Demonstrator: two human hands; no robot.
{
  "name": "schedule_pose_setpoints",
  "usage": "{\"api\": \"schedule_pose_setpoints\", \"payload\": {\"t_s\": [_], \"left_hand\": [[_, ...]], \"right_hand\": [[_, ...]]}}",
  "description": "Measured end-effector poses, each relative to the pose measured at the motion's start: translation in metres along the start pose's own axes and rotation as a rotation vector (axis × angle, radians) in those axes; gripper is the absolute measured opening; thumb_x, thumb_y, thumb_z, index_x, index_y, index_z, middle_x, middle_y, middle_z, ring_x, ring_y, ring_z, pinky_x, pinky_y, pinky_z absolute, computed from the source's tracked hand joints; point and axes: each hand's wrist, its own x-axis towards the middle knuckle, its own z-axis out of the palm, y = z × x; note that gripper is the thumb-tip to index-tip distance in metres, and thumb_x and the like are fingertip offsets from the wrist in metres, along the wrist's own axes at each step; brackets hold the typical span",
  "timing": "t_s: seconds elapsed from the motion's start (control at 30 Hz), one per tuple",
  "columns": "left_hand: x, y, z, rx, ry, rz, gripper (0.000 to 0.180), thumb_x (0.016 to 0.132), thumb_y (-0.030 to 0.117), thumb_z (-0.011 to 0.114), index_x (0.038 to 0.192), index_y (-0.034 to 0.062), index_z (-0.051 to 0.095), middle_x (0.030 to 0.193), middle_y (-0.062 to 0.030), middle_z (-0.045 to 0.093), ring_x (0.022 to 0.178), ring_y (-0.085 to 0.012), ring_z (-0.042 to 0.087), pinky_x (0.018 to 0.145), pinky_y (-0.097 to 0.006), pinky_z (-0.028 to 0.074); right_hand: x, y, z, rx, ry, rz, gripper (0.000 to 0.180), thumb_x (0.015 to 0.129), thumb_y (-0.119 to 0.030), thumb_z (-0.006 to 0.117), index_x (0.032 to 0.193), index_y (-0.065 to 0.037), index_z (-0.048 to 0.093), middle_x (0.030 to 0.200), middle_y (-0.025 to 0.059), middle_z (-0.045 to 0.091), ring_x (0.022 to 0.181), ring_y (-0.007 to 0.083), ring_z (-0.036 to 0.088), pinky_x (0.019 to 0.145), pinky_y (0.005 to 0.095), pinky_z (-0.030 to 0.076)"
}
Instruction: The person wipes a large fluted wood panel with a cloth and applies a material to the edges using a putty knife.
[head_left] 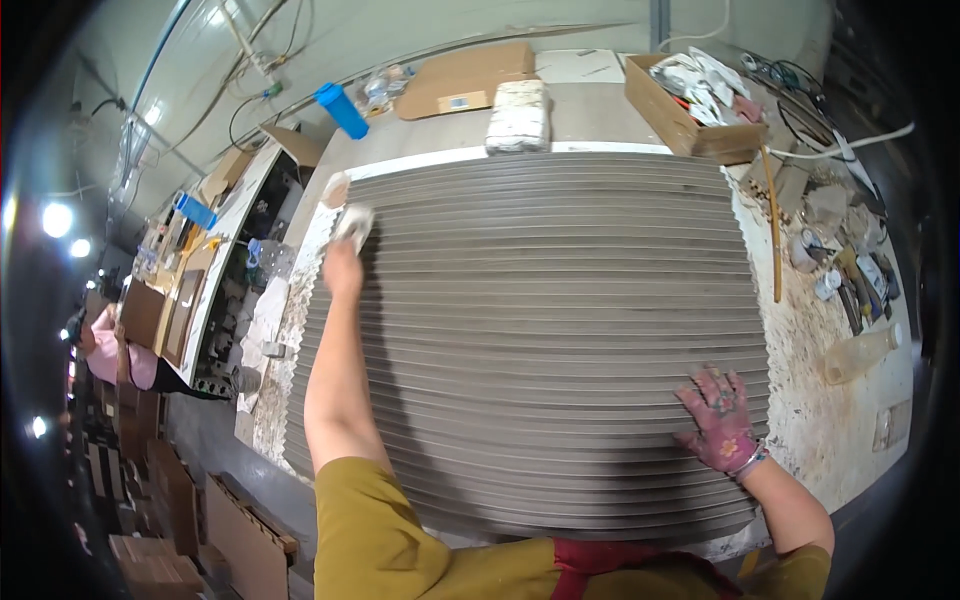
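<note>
Wiping the stack of fanned grey slats (540, 330)
Left hand (343, 262) clamped on white rag (353, 222) at stack's far-left corner; gloved right hand (718, 420) flat, fingers spread, near-right: keep pressing so slats don't shift

From my remote feed the scene is evenly and brightly lit, with soft shadows only under the ridges of the grey ribbed panel (540, 330). Round lamps (57, 220) flare white at the far left, and glare streaks the pale wall (190, 60) above. Fisheye bending bows the tabletop (830, 400) edges, the rim falls to black vignette, and detail near it smears.
</note>
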Motion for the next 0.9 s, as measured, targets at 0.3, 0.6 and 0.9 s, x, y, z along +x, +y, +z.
{"api": "schedule_pose_setpoints", "payload": {"t_s": [0.3,0.6,0.9], "left_hand": [[-0.08,0.313,0.128,-0.248,-0.117,0.907,0.042,0.082,0.019,0.06,0.124,0.0174,0.056,0.137,-0.0057,0.049,0.123,-0.0267,0.046,0.095,-0.055,0.038],[0.015,0.194,0.143,0.125,-0.304,0.743,0.032,0.089,0.026,0.051,0.114,0.0077,0.06,0.113,-0.0114,0.061,0.102,-0.0295,0.06,0.083,-0.042,0.05],[0.135,0.024,0.079,0.31,0.046,0.263,0.021,0.086,0.018,0.055,0.102,0.0079,0.065,0.098,-0.0141,0.064,0.09,-0.03,0.063,0.077,-0.045,0.05]], "right_hand": [[0.009,-0.006,-0.003,0.039,-0.079,0.13,0.081,0.077,-0.064,0.054,0.131,-0.004,0.045,0.136,0.0188,0.043,0.127,0.0425,0.038,0.108,0.0574,0.022],[0.014,-0.014,-0.009,0.044,-0.11,0.186,0.085,0.079,-0.072,0.047,0.13,-0.004,0.046,0.133,0.019,0.044,0.124,0.0446,0.038,0.103,0.0582,0.026],[0.009,-0.013,-0.001,-0.006,-0.209,0.259,0.09,0.081,-0.075,0.041,0.133,-0.002,0.044,0.134,0.0221,0.042,0.127,0.0464,0.035,0.108,0.0602,0.019]]}}
